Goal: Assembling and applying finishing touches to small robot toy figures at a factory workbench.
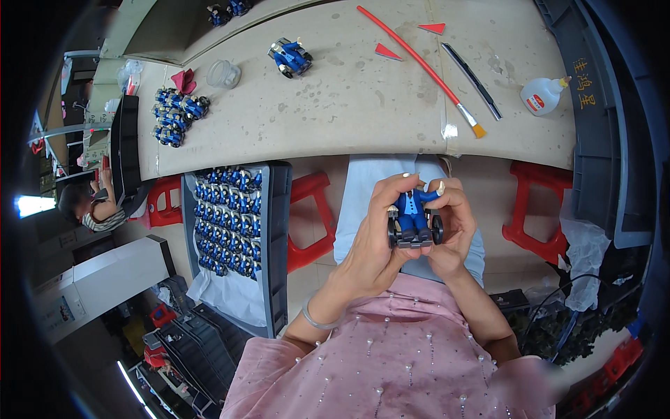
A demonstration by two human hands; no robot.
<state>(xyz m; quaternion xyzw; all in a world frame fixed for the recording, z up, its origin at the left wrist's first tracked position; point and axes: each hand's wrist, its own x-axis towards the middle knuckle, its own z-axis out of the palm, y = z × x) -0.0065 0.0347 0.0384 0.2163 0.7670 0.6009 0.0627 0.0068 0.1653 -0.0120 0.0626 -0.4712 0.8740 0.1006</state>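
Both hands meet over the lap, just below the table edge. The left hand and right hand are curled around a blue toy figure on black wheels, fingers closed on its sides. At nine o'clock from it, a grey tray holds many like figures in rows; a small heap lies at ten o'clock, one more at eleven. A glue bottle and brush rest at one o'clock. Judging by the full tray, much looks done, with this piece in work.

Toy figure between both hands, tray of figures at left, table beyond, glue bottle far right.
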